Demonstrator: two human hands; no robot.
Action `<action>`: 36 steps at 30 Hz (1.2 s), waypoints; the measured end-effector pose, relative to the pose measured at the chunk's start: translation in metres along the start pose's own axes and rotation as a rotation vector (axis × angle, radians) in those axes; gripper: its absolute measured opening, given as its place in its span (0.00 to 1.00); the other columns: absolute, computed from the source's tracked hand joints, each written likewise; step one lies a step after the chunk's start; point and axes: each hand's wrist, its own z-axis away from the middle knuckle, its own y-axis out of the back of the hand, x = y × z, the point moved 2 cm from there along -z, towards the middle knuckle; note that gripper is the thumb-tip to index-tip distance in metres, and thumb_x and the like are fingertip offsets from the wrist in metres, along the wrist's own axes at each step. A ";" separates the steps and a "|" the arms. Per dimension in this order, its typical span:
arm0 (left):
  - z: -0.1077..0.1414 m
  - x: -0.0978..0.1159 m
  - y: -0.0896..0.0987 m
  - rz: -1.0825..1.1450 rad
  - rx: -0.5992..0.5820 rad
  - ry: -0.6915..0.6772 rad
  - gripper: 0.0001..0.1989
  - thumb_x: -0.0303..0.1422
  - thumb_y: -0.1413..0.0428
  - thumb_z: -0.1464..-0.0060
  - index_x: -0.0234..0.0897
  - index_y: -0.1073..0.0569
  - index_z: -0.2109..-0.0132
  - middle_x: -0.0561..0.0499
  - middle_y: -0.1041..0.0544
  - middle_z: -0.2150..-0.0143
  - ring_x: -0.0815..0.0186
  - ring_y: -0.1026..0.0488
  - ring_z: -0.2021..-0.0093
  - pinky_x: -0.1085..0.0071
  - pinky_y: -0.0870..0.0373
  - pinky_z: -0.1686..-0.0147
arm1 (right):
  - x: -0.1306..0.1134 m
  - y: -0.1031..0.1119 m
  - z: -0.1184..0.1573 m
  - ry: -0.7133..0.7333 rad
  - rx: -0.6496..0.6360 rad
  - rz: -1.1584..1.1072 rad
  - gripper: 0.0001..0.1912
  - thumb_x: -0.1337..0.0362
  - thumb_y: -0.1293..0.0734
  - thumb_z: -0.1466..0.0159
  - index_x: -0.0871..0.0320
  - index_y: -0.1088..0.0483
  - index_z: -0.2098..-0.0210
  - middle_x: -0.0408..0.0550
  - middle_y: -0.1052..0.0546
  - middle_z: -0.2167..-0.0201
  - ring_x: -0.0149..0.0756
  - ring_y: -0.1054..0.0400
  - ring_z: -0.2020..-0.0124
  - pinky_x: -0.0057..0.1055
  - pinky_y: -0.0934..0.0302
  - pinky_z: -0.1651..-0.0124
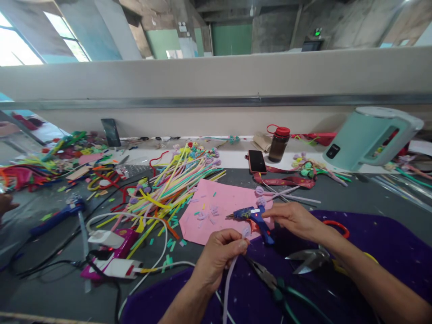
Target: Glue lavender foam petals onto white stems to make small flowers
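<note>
My left hand (221, 254) pinches a lavender pipe cleaner (229, 288) between thumb and fingers. Its curled upper end (246, 231) sticks out past the fingertips, and the stem hangs down below. My right hand (293, 218) has its fingers at the back of a blue hot glue gun (248, 213), whose nozzle points left over a pink sheet (195, 220). Part of that grip is hidden behind the fingers. Small lavender and green clippings (209, 213) are scattered on the sheet. Finished lavender curls (259, 193) rest at its right edge.
Green-handled pliers (276, 288) and scissors (310, 261) lie on dark purple cloth (371, 229). Pipe cleaners (175, 184) are heaped left of centre, near a power strip (113, 256) with cables. A phone (257, 161), bottle (279, 144) and kettle (367, 139) stand behind.
</note>
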 end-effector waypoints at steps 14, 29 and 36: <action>-0.001 -0.002 0.001 -0.188 -0.062 -0.048 0.11 0.37 0.39 0.58 0.32 0.29 0.76 0.57 0.33 0.83 0.79 0.50 0.86 0.78 0.58 0.85 | -0.019 -0.003 0.000 -0.005 0.035 -0.146 0.07 0.70 0.36 0.42 0.58 0.26 0.67 0.43 0.24 0.72 0.30 0.31 0.70 0.25 0.41 0.66; 0.001 -0.007 -0.009 -0.461 -0.177 -0.032 0.10 0.35 0.43 0.55 0.31 0.29 0.75 0.57 0.36 0.82 0.75 0.44 0.81 0.75 0.51 0.80 | -0.043 -0.003 0.004 0.252 0.009 -0.389 0.16 0.75 0.39 0.40 0.54 0.28 0.56 0.48 0.29 0.61 0.33 0.36 0.57 0.32 0.41 0.55; 0.002 -0.006 -0.008 -0.466 -0.182 -0.044 0.10 0.36 0.43 0.56 0.32 0.30 0.75 0.56 0.35 0.82 0.74 0.42 0.81 0.76 0.49 0.79 | -0.045 -0.004 0.007 0.273 0.014 -0.333 0.17 0.76 0.39 0.42 0.55 0.28 0.58 0.49 0.32 0.59 0.34 0.36 0.57 0.33 0.40 0.57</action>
